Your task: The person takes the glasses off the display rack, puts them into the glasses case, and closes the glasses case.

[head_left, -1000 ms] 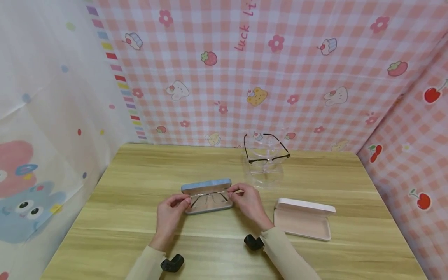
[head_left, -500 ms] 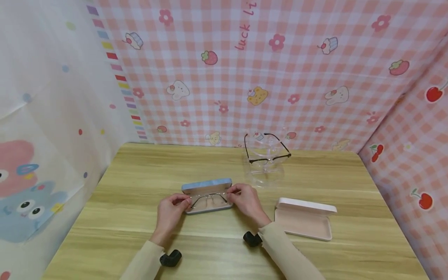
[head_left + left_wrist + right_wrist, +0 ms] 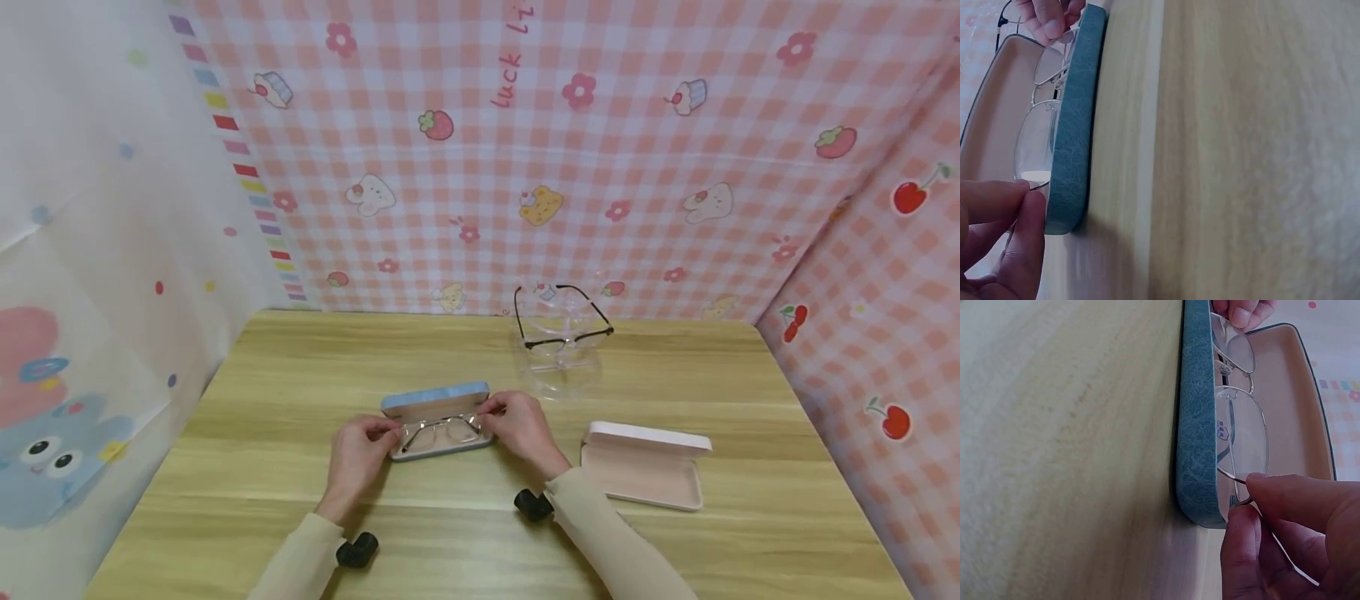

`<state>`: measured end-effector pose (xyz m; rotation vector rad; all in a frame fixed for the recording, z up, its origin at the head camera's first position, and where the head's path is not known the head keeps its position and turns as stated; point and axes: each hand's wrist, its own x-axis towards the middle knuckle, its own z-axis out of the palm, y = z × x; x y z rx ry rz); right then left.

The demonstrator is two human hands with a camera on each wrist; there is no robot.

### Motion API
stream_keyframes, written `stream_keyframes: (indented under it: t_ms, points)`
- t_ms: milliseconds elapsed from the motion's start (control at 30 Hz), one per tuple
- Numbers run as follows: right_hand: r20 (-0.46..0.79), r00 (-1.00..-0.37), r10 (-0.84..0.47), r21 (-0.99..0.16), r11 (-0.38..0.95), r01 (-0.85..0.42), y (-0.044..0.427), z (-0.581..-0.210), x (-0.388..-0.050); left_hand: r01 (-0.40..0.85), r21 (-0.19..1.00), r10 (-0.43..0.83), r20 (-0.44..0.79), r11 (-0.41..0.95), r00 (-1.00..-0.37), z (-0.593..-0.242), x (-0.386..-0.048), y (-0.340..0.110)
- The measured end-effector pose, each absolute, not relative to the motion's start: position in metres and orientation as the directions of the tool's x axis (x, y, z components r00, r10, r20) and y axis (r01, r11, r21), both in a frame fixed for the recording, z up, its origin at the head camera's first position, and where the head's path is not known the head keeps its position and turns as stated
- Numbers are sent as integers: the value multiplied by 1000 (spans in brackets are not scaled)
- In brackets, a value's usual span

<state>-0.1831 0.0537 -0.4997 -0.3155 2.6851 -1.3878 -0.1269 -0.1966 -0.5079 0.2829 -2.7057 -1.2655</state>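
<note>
A blue-green glasses case (image 3: pixel 435 398) stands with its lid raised on the table, its beige lining showing. Thin metal-framed eyeglasses (image 3: pixel 459 431) are at the case's opening, their lower part hidden behind its front wall in both wrist views. My left hand (image 3: pixel 354 458) pinches the left end of the eyeglasses (image 3: pixel 1035 144) between thumb and finger. At the other end, my right hand (image 3: pixel 522 427) pinches the frame near the hinge. In the right wrist view, the clear lenses (image 3: pixel 1247 431) stand roughly upright, one with a small printed mark.
To the right lies a second glasses case (image 3: pixel 641 475), pale and with its lid up. Behind, black-framed eyeglasses (image 3: pixel 566 342) rest on a clear stand (image 3: pixel 562 379). Patterned cloth (image 3: pixel 450 167) hangs along the back and sides of the wooden table (image 3: pixel 300 358).
Both hands keep their pinch while the eyeglasses turn, so the lenses now show lower and towards the front of the case. The head view has shifted slightly.
</note>
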Motion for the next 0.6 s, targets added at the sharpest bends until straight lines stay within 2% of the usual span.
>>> stream_keyframes:
  t_ms: [300,433,600]
  points:
    - [11,-965,-264,-790,589,-170,52,-503,-184,-83,737,-202,74,671,-977,-508,-128,-205]
    - [36,-969,-245,-801,573,-175,60,-500,-182,-102,771,-221,52,629,-974,-504,-126,-210]
    - [53,-976,-210,-822,546,-162,74,-491,-177,-161,823,-304,15,545,-952,-497,-120,-220]
